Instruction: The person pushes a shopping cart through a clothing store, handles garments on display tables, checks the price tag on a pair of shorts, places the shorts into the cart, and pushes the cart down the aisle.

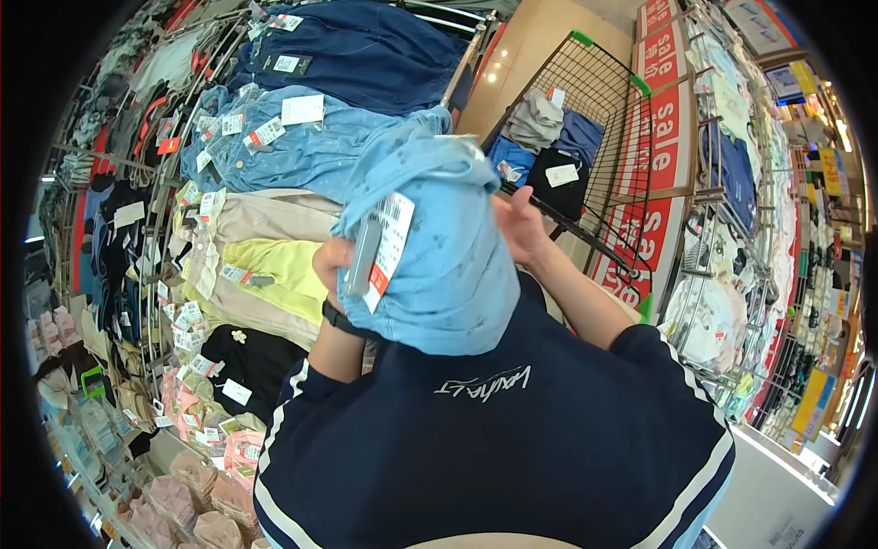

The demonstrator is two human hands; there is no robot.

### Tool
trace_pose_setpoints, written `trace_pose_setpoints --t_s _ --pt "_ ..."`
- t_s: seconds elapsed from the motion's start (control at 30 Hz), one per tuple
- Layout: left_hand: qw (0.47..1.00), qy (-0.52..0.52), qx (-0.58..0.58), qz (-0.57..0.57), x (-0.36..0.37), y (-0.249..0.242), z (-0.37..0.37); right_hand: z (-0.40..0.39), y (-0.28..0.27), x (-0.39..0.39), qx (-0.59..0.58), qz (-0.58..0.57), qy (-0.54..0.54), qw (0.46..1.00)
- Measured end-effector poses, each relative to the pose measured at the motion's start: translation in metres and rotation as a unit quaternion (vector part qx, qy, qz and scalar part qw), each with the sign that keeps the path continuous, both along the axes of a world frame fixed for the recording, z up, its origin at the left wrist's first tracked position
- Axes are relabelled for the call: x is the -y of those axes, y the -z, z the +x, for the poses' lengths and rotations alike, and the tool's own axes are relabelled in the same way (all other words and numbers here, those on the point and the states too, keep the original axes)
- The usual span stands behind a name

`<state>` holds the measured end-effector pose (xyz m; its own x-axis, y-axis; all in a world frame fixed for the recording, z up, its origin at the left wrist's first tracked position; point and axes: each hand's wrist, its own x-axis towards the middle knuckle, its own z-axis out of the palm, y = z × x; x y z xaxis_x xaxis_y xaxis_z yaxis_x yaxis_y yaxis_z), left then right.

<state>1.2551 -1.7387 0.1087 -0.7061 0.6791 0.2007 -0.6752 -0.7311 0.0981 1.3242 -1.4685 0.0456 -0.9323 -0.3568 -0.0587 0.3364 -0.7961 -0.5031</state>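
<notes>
In front of my chest is a folded light blue denim garment [457, 265] with small dark marks. My left hand [332, 270], a dark band on its wrist, grips the garment's left edge. A white and red price tag [391, 245] and a grey security tag [364, 260] hang on that side. My right hand [521, 229] is at the right edge of the bundle, thumb apart from the fingers, partly blurred. Just beyond the bundle, another light blue garment [302, 142] with several tags lies on the display.
Left of me lie dark blue denim [366, 55], yellow trousers [283, 270] and a black garment [251, 352]. A wire shopping cart [608, 114] ahead right carries folded clothes [540, 123]. Red sale signs [658, 137] line the racks beyond it.
</notes>
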Motion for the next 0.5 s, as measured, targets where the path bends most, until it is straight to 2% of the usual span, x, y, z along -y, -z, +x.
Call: trace_pose_setpoints --t_s 0.07,0.13,0.2,0.23,0.27,0.33,0.4,0.5 --pt "1.000 -0.020 0.008 -0.016 -0.001 0.037 -0.018 0.001 0.018 0.005 -0.002 -0.053 -0.025 0.998" --pt "0.998 -0.045 0.007 -0.045 0.002 0.026 -0.025 -0.005 0.015 0.015 -0.034 -0.131 -0.032 0.990" --pt "0.995 -0.066 -0.022 -0.072 0.014 0.008 -0.028 -0.006 0.002 0.006 -0.021 -0.150 -0.045 0.987" --pt "0.990 -0.064 -0.036 -0.119 0.027 0.008 -0.033 -0.006 -0.011 -0.002 -0.014 -0.158 -0.052 0.986" --pt "0.983 -0.060 -0.051 -0.166 0.040 0.008 -0.039 -0.006 -0.034 -0.008 0.089 -0.004 0.028 0.996" --pt "0.952 -0.092 -0.102 -0.273 0.046 0.002 -0.038 -0.018 -0.051 -0.019 0.105 0.086 0.048 0.990" --pt "0.918 -0.086 -0.100 -0.374 0.042 -0.011 -0.043 -0.027 -0.069 -0.023 0.103 0.179 0.069 0.976" --pt "0.876 -0.124 -0.101 -0.454 0.018 -0.008 -0.037 -0.035 -0.089 -0.022 0.087 0.306 0.101 0.943"
